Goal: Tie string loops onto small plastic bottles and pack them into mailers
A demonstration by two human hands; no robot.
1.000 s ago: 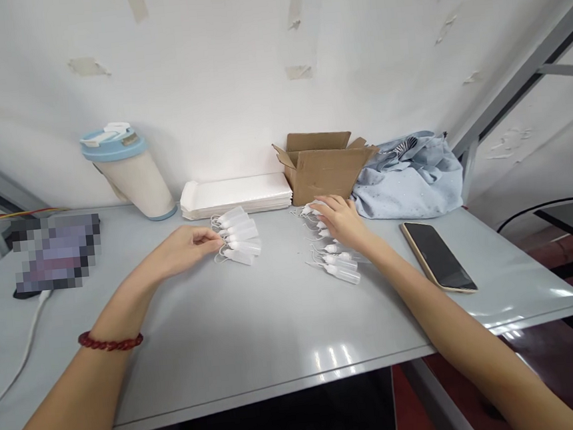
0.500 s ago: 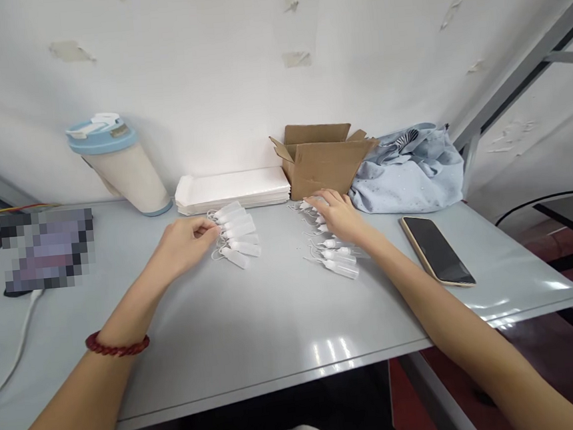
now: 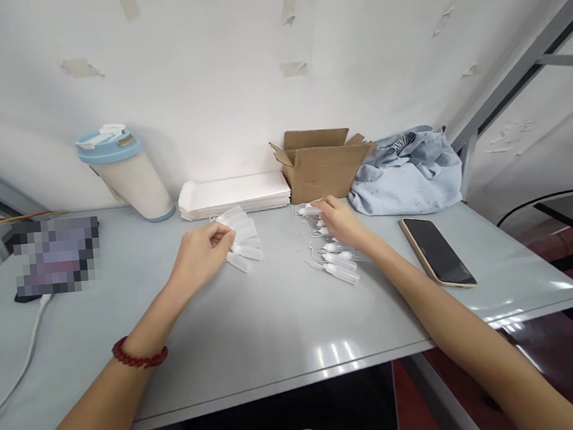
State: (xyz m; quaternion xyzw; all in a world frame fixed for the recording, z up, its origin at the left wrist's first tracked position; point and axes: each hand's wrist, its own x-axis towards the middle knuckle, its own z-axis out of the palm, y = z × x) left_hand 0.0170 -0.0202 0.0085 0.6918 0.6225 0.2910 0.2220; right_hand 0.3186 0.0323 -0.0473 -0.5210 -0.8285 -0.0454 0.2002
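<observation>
Several small clear plastic bottles with white needle tips and looped cords lie fanned out in a left group on the table. My left hand is over their tip ends, thumb and forefinger pinched together; what is between them is hidden. A second row of such bottles runs down the table to the right, tips pointing left. At the far end of that row, my right hand has its fingertips closed on a small plastic bottle. The right hand hides part of the row beneath it.
Behind the bottles stand a stack of white flat packets and an open cardboard box. Blue cloth lies beside the box. A phone is at right, a tumbler and blurred-out device at left.
My left hand has shifted right, further over the left group of bottles. My right hand's fingers have drawn together on the bottle at the row's far end. The view has tilted slightly.
</observation>
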